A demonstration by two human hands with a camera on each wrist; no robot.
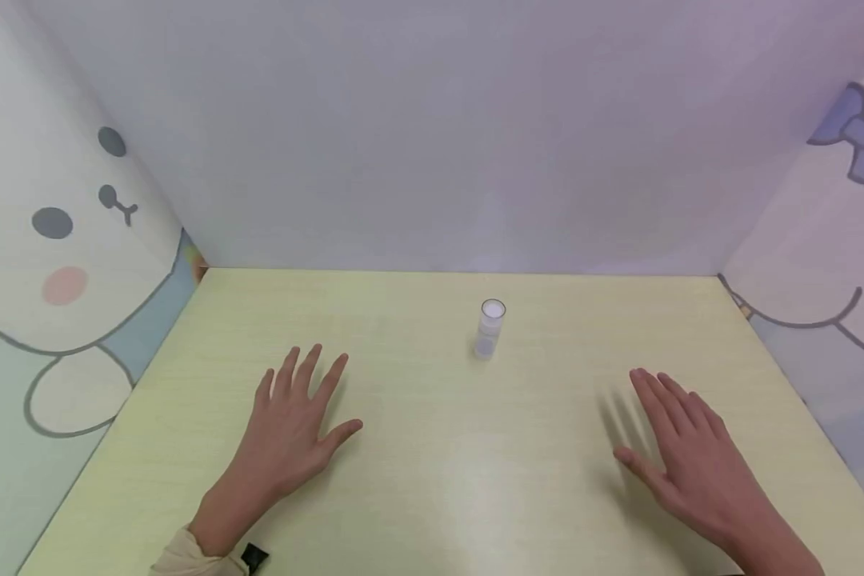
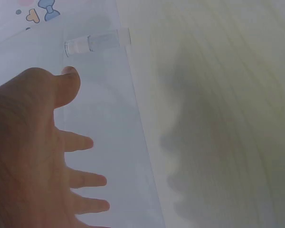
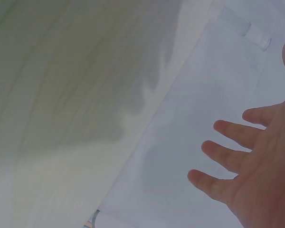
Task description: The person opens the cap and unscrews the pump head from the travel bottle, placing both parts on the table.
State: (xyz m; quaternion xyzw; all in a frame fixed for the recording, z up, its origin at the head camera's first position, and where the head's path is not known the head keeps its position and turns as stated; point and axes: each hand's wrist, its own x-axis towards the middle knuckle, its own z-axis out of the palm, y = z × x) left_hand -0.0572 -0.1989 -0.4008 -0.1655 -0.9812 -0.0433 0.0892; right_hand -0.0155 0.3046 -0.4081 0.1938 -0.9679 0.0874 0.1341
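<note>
A small clear cylinder with a white upper part stands upright on the table, right of the middle and toward the back. My left hand is held over the table to its left, fingers spread and holding nothing. On the other side, my right hand hovers with straight fingers close together and the thumb apart, its shadow falling on the tabletop. In the left wrist view the cylinder appears beyond the thumb. The right wrist view has the same cylinder near the top, away from the fingers.
The pale wood-grain table ends at a plain light wall at the back. Side panels with cartoon animals, a left panel and a right panel, close in both sides. A small black item shows by the left cuff.
</note>
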